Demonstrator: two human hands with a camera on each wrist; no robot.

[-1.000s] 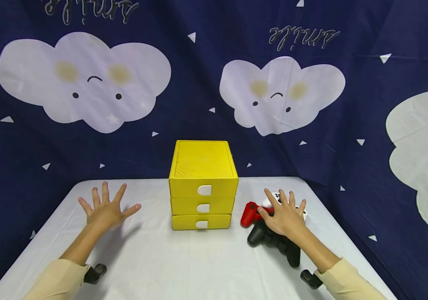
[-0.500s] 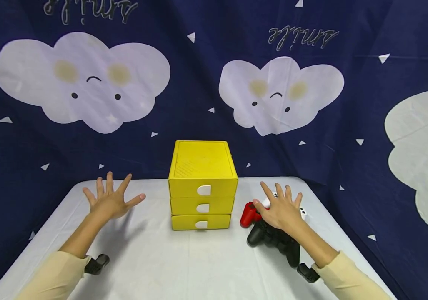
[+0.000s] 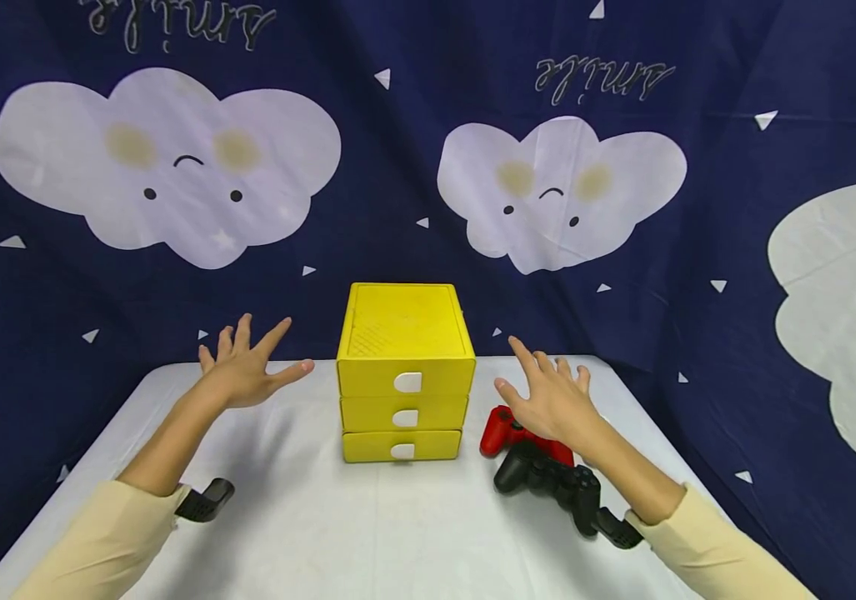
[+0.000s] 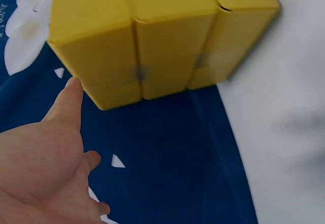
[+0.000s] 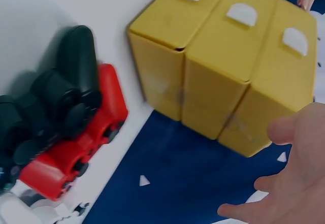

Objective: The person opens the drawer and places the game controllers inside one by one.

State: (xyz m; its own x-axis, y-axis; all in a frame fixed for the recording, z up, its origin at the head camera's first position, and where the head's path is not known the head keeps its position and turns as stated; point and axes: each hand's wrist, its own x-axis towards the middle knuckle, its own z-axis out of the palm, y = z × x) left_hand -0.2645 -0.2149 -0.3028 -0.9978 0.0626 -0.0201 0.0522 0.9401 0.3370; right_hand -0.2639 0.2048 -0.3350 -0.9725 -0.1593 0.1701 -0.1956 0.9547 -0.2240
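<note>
A yellow three-drawer box (image 3: 407, 333) with white tabs on its drawers stands at the back middle of the white table. My left hand (image 3: 240, 373) hovers to its left, fingers spread, holding nothing. On the other side my right hand (image 3: 552, 398) is raised, also with fingers spread and nothing in it. Below the right hand lie a black game controller (image 3: 548, 483) and a red game controller (image 3: 501, 429), the black one in front and overlapping the red. A white controller (image 5: 30, 209) shows beside them in the right wrist view; the right hand hides it in the head view.
The table (image 3: 375, 533) is covered in white cloth. Behind it hangs a dark blue curtain (image 3: 390, 167) printed with clouds and small triangles. A small black camera (image 3: 206, 500) sits at the left wrist, another camera (image 3: 618, 528) at the right.
Both hands have risen and moved inward toward the yellow drawer box, the left rightward and the right leftward. More of the red controller shows now. The box and controllers stay in place.
</note>
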